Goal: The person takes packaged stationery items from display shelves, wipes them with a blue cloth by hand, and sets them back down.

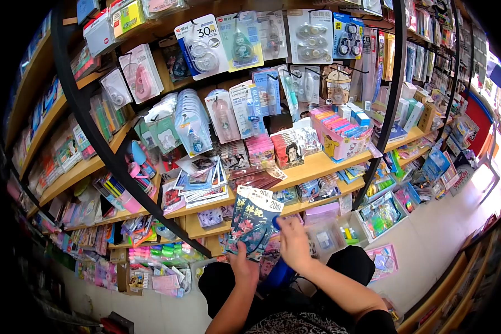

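Observation:
My left hand (244, 268) grips the lower end of a small stack of dark floral blister packs marked 20m, which look like correction tape packs (249, 227). They are held upright and slightly tilted in front of the shelves. Just to their right is my right hand (295, 244), its fingers closed on something blue that looks like a cloth (281, 274). A bit of blue shows at the fingertips and a larger blue part hangs below the hand. How the two parts join is hidden by the hand.
Hanging packs of correction tape (205, 51) line the shelf above. On the wooden shelf (339, 165) stand a pink box of small packs (331, 146), several card boxes and a pile of cards (201, 181). Bins of goods (379, 216) stand low at right, beside the tiled floor (428, 234).

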A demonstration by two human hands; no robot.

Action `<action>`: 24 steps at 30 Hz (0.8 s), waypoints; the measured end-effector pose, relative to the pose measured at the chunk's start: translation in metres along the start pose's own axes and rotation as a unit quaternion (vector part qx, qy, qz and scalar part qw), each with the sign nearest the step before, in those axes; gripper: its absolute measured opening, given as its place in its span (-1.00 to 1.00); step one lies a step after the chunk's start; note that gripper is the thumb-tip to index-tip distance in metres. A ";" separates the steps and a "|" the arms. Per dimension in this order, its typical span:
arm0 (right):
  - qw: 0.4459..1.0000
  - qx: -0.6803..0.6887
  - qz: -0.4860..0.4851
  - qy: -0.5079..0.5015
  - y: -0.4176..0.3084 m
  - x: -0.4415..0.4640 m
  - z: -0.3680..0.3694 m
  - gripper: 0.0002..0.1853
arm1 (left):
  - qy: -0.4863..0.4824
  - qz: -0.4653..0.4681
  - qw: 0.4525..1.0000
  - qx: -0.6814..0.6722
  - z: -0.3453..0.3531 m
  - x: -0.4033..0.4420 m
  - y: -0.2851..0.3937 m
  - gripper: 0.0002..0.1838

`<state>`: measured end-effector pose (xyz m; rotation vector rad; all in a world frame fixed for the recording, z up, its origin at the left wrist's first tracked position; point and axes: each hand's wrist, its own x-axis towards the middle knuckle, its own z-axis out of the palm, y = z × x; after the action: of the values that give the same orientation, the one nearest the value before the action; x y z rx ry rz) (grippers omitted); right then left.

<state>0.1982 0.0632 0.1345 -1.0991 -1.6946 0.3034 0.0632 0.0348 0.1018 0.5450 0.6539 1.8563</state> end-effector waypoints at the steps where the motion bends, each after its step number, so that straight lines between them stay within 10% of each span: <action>1: 1.000 -0.010 -0.011 -0.025 -0.002 -0.010 0.005 -0.66 | -0.001 -0.003 1.000 -0.006 0.007 -0.001 0.002 -0.52; 24: 0.983 0.005 -0.015 -0.183 -0.016 -0.053 0.020 -0.70 | 0.069 -0.067 0.995 -0.023 -0.007 0.005 -0.019 -0.55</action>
<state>0.1742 0.0188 0.1034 -1.0554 -2.0288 0.5195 0.0700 0.0444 0.0841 0.3370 0.7187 1.7894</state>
